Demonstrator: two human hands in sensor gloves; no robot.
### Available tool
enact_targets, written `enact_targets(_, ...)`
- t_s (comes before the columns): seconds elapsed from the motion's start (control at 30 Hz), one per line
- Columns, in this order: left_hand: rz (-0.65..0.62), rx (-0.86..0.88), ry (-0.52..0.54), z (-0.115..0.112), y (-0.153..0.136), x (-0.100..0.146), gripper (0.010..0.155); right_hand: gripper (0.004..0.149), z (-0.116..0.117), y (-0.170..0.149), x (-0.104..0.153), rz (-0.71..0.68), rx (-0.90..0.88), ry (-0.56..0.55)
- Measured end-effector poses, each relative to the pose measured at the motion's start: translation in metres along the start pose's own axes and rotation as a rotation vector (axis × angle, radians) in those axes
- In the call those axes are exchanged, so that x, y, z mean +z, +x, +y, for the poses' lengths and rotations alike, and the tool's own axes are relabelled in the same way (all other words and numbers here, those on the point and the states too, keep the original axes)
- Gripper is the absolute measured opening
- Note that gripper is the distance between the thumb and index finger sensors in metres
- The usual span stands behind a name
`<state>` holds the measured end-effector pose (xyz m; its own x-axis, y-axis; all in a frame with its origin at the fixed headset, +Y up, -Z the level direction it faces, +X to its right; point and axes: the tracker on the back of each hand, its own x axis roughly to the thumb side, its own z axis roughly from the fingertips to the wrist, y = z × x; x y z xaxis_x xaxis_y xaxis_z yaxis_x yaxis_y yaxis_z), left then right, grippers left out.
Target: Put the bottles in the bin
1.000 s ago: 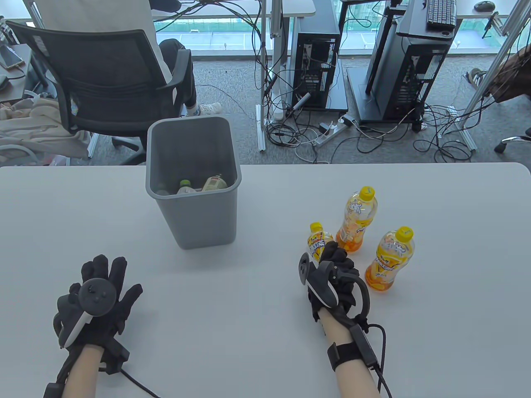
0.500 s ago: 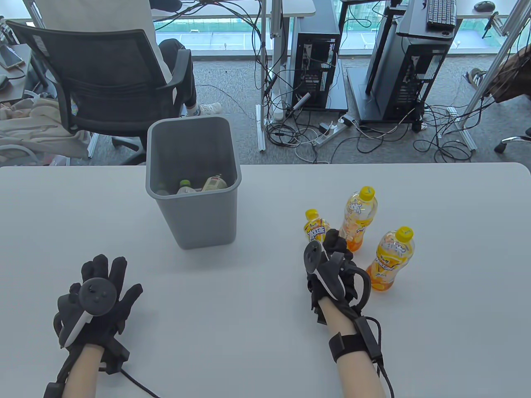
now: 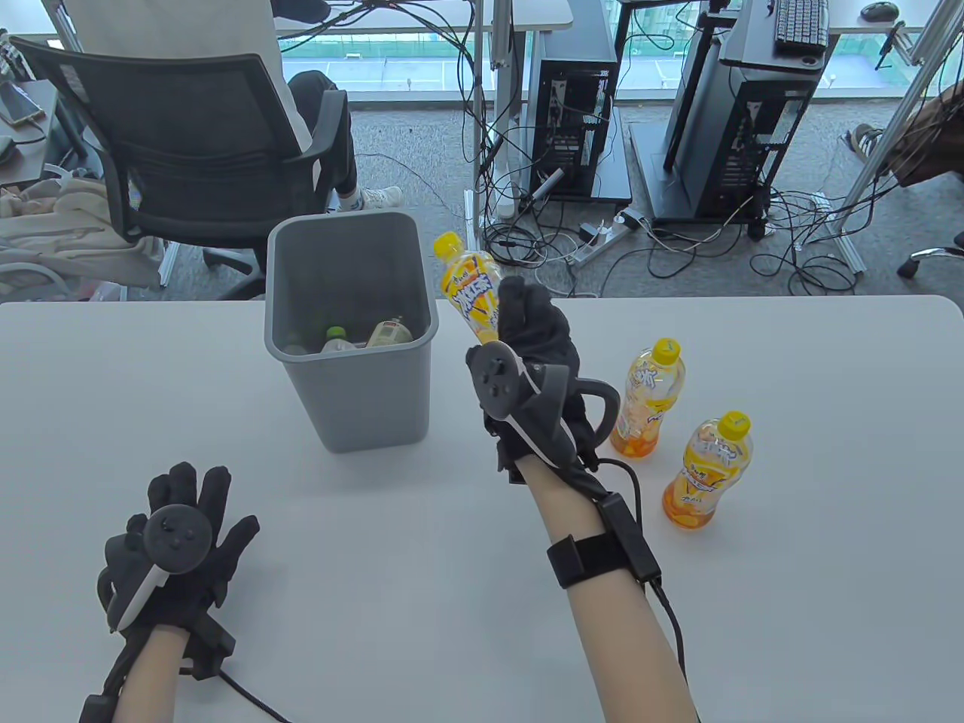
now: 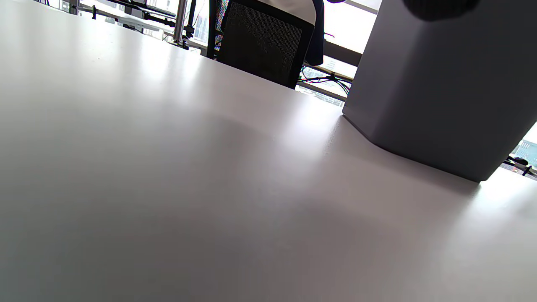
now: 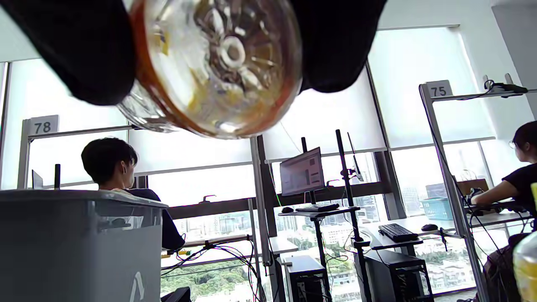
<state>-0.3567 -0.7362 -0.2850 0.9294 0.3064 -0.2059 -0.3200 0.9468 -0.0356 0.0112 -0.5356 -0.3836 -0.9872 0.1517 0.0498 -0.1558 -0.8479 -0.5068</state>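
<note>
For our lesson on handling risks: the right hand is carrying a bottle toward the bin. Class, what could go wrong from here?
1. The right hand grips the yellow-capped orange drink bottle beside the grey plastic bin, not above the opening; released now, it would likely fall outside.
2. The bottle could strike the bin's rim and tip it, since the left hand rests on the white table, not steadying it.
3. The returning forearm might topple the two standing bottles.

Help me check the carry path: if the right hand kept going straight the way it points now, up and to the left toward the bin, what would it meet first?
Probably the grey bin, near its right rim; the held bottle leads the right hand, though depth is unclear.
</note>
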Motion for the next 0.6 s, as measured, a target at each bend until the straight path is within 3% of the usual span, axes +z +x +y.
enact_targets(0.23,-0.004,-0.003,-0.002,-0.001,0.001,0.0,0.08,0.086,0.001,0.064,-0.008,-0.168,0.052,-0.007)
enact_targets(0.33,-0.01,-0.013,0.0,-0.001,0.002,0.0,0.08,0.087,0.011,0.077,-0.007,-0.168,-0.014,0.021)
enact_targets(0.6,-0.014,-0.015,-0.004,-0.001,0.003,-0.001,0.08,0.088,0.031,0.098,-0.006,-0.194,0.025,0.065)
